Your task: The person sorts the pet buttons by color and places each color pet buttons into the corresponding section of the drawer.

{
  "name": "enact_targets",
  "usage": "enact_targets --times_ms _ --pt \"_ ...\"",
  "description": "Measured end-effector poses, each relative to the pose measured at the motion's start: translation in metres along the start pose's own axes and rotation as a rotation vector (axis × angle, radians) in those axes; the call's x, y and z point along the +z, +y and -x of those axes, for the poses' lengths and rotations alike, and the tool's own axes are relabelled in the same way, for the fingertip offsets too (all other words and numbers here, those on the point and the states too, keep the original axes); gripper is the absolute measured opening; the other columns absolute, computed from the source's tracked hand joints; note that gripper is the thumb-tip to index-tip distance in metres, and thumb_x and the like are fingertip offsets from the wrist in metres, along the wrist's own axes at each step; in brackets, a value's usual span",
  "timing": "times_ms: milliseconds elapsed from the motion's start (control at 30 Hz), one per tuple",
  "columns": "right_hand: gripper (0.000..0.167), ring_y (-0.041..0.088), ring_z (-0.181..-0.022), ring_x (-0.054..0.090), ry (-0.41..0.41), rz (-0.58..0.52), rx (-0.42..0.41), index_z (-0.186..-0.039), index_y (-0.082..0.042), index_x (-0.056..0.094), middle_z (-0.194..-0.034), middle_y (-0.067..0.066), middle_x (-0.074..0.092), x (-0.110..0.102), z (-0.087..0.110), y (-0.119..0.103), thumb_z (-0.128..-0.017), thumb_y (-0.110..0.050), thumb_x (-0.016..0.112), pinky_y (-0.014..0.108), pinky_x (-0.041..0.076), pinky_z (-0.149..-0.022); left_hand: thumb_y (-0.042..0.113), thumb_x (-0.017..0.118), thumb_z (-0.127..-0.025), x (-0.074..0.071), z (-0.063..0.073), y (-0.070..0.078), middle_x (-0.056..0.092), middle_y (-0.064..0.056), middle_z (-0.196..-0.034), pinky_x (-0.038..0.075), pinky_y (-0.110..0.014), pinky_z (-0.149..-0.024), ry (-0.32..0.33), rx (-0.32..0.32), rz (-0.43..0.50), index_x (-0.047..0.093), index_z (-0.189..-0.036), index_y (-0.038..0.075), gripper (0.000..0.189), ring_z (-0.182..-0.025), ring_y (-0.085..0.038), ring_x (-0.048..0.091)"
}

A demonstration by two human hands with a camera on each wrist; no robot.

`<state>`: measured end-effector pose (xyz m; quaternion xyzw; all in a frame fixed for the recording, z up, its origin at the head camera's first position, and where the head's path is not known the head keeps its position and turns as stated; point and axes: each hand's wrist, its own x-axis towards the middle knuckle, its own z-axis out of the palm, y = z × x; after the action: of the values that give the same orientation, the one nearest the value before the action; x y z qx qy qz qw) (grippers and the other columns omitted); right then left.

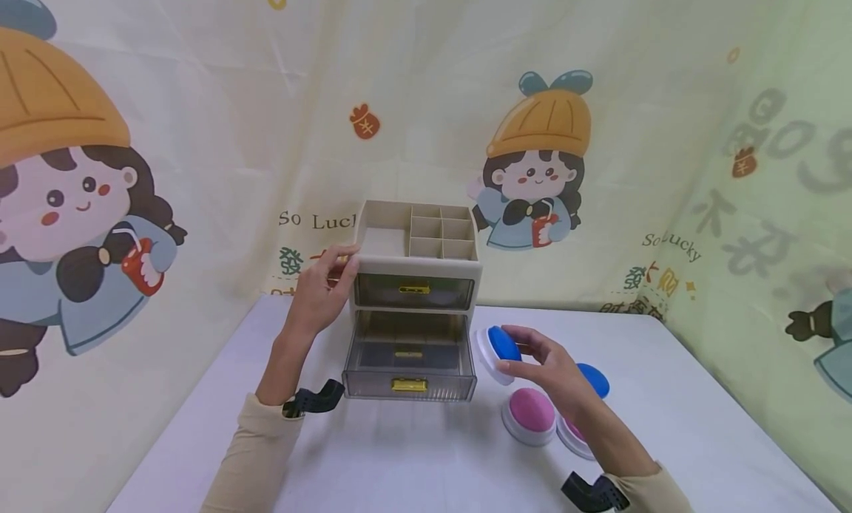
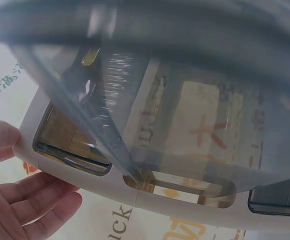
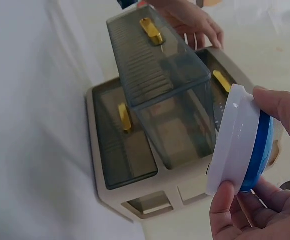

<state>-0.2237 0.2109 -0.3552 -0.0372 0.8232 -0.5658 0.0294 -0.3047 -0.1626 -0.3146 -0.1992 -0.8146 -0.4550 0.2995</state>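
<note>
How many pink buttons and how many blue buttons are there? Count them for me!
Blue buttons: 2 (one is in the right hand)
Pink buttons: 2 (one is partly hidden)
Total: 4

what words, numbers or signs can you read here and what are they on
"So Lucky": backdrop, right
"So Luc": backdrop, left, cut off by the drawer unit
"發": backdrop, green, under both
"uck", red "大": backdrop, left wrist view
"¥": red pouch print
Other backdrop characters: too blurred, faint or cut off
Drawer unit, domed buttons: none readable
</note>
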Motion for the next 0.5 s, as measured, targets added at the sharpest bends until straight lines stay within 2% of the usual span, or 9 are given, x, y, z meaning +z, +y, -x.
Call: enact_targets --times_ms 200,500 --pt "0.081 0.035 -0.138 0.046 -0.017 -0.004 -0.022 -0.152 -0.019 0.046 -0.152 0.01 0.048 0.005 -0.001 -0.004 -0.083 -0.039 0.084 0.054 0.049 -0.105 0.028 0.057 -0.105 0.0 -0.001 -0.001 0.072 -0.022 -0.12 0.059 -0.054 -0.085 0.002 -0.003 -0.001 0.061 -0.136 0.011 0.035 -0.099 -0.037 0.072" --pt "0.082 0.034 -0.137 0.046 -0.021 0.041 -0.009 -0.151 -0.024 0.047 -0.15 0.007 0.05 0.009 -0.001 -0.014 -0.081 -0.042 0.085 0.054 0.051 -0.103 0.028 0.056 -0.106 0.001 0.0 -0.002 0.072 -0.022 -0.12 0.059 -0.053 -0.085 -0.004 -0.004 0.012 0.061 -0.136 0.011 0.036 -0.098 -0.035 0.072"
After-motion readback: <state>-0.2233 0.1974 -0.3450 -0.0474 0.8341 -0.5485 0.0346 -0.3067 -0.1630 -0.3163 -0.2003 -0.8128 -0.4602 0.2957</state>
